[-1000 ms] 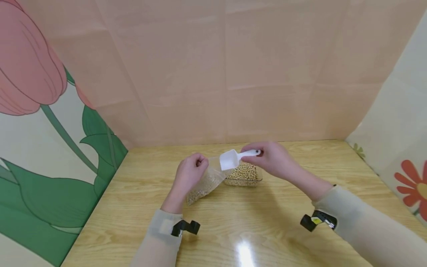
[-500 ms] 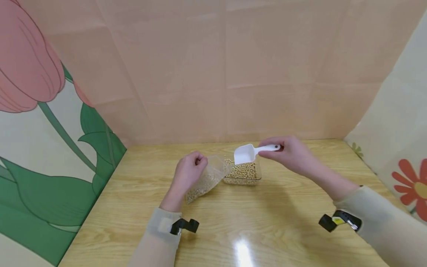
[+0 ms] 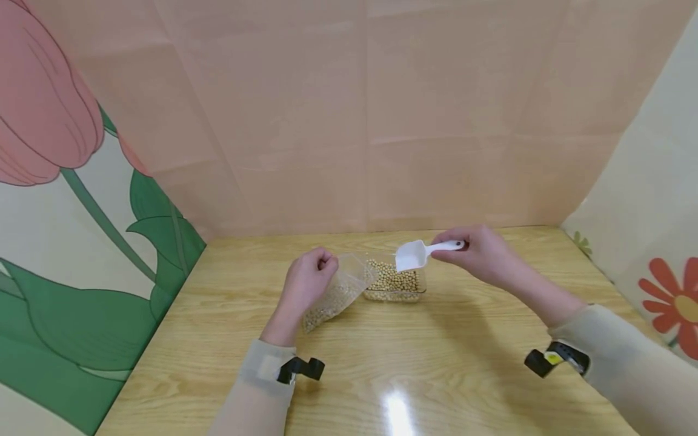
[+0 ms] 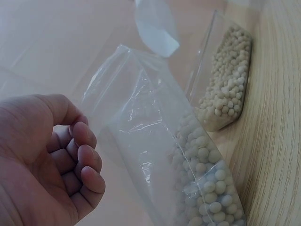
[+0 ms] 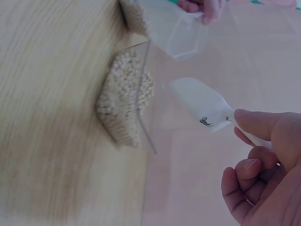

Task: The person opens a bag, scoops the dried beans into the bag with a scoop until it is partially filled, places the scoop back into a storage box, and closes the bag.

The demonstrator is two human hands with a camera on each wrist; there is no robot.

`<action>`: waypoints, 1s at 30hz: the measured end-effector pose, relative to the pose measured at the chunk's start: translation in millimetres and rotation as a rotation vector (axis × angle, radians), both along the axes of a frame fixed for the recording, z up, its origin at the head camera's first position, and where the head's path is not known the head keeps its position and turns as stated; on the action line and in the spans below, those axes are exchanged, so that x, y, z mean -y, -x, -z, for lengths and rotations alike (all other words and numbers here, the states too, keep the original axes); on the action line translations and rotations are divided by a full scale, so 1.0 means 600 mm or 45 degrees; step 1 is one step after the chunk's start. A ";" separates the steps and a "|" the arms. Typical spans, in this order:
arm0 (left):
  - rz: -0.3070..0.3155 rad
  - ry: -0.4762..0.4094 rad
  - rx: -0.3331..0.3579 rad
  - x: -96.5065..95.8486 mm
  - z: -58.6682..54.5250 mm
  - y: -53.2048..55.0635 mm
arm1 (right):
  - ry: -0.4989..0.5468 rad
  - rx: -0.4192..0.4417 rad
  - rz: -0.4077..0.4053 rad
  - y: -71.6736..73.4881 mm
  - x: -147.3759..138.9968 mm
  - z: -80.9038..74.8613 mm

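Note:
My left hand [image 3: 308, 275] pinches the top edge of a clear plastic bag [image 3: 349, 281], and pale round beans [image 4: 207, 193] lie in its lower part. The bag's mouth gapes toward the right. Between thumb and fingers my right hand [image 3: 480, 254] holds a small white scoop [image 3: 412, 255] by its handle. The scoop is raised above the right part of a clear plastic box [image 3: 395, 297] full of soybeans [image 3: 398, 280]. In the right wrist view the scoop's underside [image 5: 200, 101] shows, with a small dark mark near the handle.
Box and bag stand side by side on a wooden table [image 3: 349, 375], near its back edge. A pink sheet [image 3: 365, 121] hangs behind it. Flower-patterned panels [image 3: 185, 260] border the left and right sides.
My right hand has moved to the right with the scoop, from beside the bag's mouth to over the box's right part. My left hand keeps hold of the bag in about the same place.

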State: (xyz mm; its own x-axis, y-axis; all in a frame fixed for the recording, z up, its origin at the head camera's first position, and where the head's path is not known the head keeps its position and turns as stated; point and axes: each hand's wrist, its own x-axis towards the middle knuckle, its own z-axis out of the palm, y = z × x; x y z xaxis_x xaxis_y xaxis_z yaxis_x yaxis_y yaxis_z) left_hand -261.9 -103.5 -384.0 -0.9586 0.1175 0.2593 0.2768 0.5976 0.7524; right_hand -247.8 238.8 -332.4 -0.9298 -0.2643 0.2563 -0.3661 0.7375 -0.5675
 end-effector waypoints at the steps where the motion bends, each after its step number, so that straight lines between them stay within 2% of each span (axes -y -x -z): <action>1: 0.001 0.000 0.002 0.000 0.000 0.000 | -0.010 0.007 -0.001 0.002 -0.001 0.005; 5: 0.007 -0.004 0.004 0.001 0.000 -0.001 | -0.049 0.043 -0.012 0.007 -0.003 0.027; 13: 0.012 -0.014 0.004 0.001 0.000 -0.003 | -0.106 0.010 -0.030 0.019 -0.008 0.059; 30: 0.024 -0.009 -0.012 0.002 -0.003 -0.004 | -0.205 0.121 -0.074 0.014 -0.033 0.039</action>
